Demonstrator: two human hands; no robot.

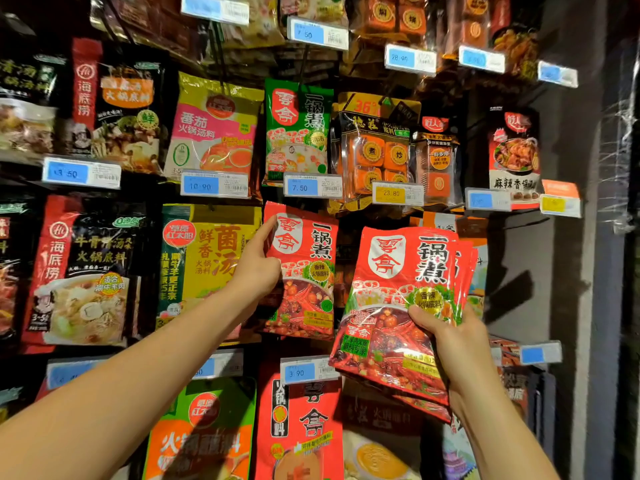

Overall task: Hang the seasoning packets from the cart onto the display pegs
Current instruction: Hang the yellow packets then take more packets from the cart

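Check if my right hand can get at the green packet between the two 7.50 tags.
Likely reachable, nothing blocks the green packet, but the right hand is full, gripping a stack of red packets.

A red seasoning packet (306, 271) faces out, upright; just to its right, a fanned stack of matching packets (398, 299) tilts slightly.

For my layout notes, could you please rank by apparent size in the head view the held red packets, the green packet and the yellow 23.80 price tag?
1. held red packets, nearest the camera
2. green packet
3. yellow 23.80 price tag
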